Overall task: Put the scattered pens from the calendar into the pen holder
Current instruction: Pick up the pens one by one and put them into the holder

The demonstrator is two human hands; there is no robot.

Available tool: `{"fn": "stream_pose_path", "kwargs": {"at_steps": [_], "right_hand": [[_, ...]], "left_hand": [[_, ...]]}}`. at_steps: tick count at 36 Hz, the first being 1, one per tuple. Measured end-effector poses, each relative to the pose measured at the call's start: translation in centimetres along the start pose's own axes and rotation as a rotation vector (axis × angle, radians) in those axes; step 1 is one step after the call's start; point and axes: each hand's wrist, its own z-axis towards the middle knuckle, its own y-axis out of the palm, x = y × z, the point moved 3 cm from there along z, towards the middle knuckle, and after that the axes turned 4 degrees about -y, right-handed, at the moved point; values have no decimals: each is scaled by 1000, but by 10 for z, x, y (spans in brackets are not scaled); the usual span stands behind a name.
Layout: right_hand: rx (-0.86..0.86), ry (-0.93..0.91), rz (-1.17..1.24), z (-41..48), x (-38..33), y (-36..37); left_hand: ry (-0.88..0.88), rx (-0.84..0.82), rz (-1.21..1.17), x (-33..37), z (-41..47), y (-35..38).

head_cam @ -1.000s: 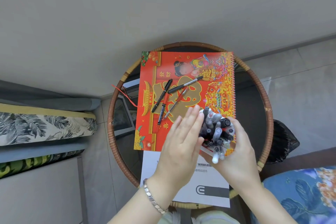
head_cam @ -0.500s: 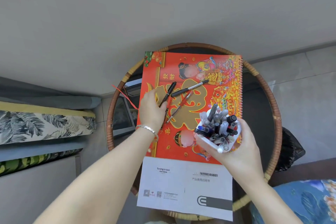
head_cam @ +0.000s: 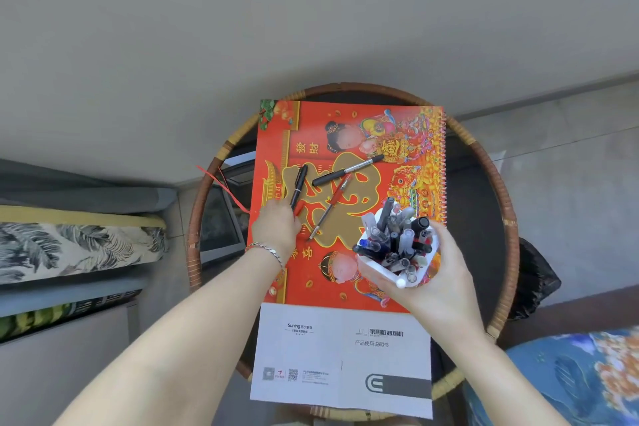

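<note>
Since half a second ago your left hand (head_cam: 276, 230) has slid a little lower on the glossy red-and-gold spiral-bound calendar (head_cam: 349, 204), while your right hand (head_cam: 437, 273) has kept the white plastic pen holder (head_cam: 397, 252) in much the same spot over the calendar's lower right. The left fingers are curled at the lower end of the slim black pen (head_cam: 299, 185), with a bit of red pen showing just beside them; whether they have closed on either pen cannot be told. The right hand is wrapped around the holder, which is crowded with capped pens. A black-and-silver pen (head_cam: 347, 170) and a red-barrelled pen (head_cam: 330, 206) lie loose on the calendar's centre. The calendar rests on a round rattan-rimmed dark table (head_cam: 498, 183), above a white printed paper manual (head_cam: 342, 356).
</note>
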Motion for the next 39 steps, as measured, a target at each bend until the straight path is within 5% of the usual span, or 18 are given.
{"fn": "stream_pose_path", "kwargs": {"at_steps": [3, 7, 11, 16, 30, 39], "right_hand": [[16, -48, -14, 0, 0, 4], [2, -78, -19, -2, 5, 5], [14, -81, -7, -7, 1, 3], [11, -103, 13, -17, -6, 3], [-17, -135, 75, -39, -22, 9], [6, -125, 52, -50, -15, 6]], "left_hand": [[-56, 41, -60, -8, -8, -2], [-104, 41, -682, -5, -38, -29], [40, 98, -1190, 4, -79, -75], [218, 94, -1519, 14, -131, -112], [348, 89, -1410, 35, -170, -76], [409, -56, -1289, 49, -170, -44]]}}
